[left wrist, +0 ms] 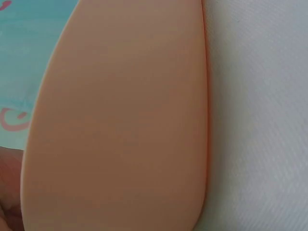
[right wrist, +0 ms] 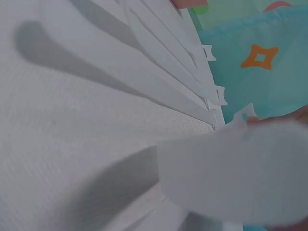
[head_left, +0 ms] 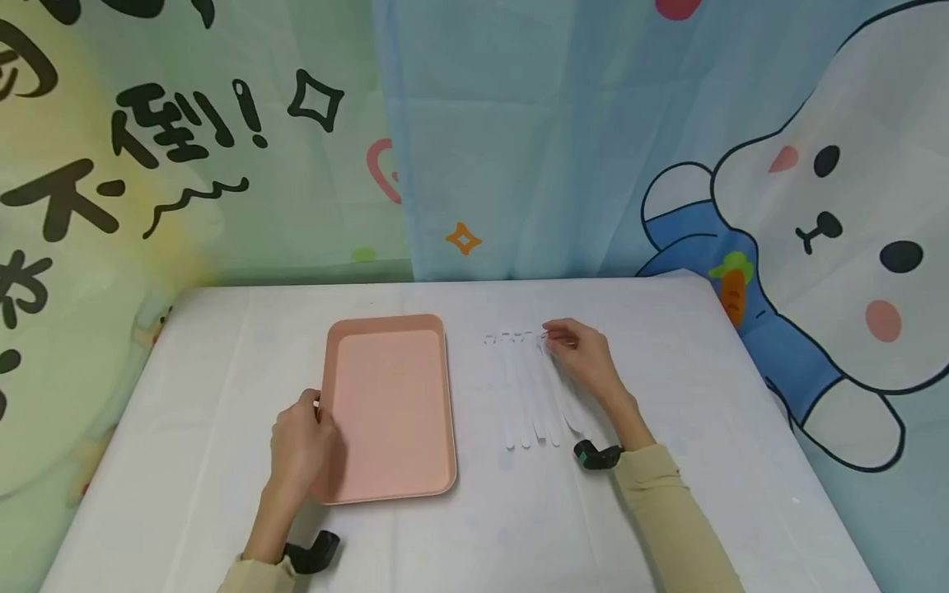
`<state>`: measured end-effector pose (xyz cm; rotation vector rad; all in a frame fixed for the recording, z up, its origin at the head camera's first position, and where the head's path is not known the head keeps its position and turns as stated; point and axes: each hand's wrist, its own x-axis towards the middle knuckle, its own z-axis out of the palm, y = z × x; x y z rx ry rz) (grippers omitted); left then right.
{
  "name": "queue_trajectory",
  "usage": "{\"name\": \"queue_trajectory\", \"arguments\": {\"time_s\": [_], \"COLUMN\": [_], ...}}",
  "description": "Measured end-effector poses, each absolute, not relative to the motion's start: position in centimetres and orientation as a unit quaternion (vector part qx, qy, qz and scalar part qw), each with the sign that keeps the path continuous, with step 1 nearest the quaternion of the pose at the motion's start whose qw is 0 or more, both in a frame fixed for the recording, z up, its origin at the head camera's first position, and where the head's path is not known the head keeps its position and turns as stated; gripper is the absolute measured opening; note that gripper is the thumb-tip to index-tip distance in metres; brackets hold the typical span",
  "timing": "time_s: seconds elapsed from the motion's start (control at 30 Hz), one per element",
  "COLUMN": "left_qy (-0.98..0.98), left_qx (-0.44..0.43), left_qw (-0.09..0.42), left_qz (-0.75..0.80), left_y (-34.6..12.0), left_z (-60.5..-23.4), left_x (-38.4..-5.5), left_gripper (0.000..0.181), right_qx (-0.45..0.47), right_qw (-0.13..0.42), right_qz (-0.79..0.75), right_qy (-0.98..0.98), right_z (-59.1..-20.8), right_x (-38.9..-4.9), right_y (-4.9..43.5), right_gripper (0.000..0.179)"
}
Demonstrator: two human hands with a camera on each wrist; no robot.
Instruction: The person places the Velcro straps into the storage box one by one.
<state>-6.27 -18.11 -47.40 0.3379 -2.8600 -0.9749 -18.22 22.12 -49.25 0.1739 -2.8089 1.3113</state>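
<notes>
The left hand [head_left: 300,445] grips the left rim of a shallow pink rectangular tray [head_left: 389,403]. In the left wrist view the tray's side wall [left wrist: 115,115] fills most of the picture, with a bit of a finger [left wrist: 10,192] at its far edge. To the right of the tray lie several thin white strips [right wrist: 166,91], side by side, each with a notched, frame-like far end. The right hand [head_left: 586,354] pinches one white strip [right wrist: 231,173] by that end. Its broad near part is raised in the right wrist view and casts a shadow on the cloth.
A white cloth [head_left: 474,543] covers the table. Behind it hangs a printed curtain [head_left: 519,165] with lettering and a cartoon bear. Each wrist bears a black camera, one on the left wrist [head_left: 315,552] and one on the right wrist [head_left: 596,455].
</notes>
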Motion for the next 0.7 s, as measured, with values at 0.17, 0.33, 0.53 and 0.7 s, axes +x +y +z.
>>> {"name": "queue_trajectory", "arguments": {"time_s": [0.17,0.33,0.53,0.7], "left_qy": [-0.938,-0.934,-0.931,-0.931], "left_qx": [0.112,0.116,0.125,0.128], "left_qw": [0.051,0.044,0.033,0.029], "left_qz": [-0.325,-0.336,-0.340,-0.340], "left_y": [-18.2,-18.4,-18.4,-18.5], "left_z": [-47.4,-47.1,-46.9,-46.8], "left_x": [-6.2,-6.2,-6.2,-6.2], "left_gripper": [0.030,0.029,0.030,0.032], "right_qx": [0.059,0.050,0.047,0.051], "right_qw": [0.045,0.071,0.070,0.071], "right_qz": [0.422,0.429,0.461,0.468], "right_qy": [-0.903,-0.899,-0.883,-0.880], "right_z": [-49.1,-48.4,-47.2,-46.0], "right_x": [-18.1,-17.9,-17.5,-17.3], "right_y": [22.1,22.1,22.0,21.8], "right_gripper": [0.022,0.019,0.019,0.021]}}
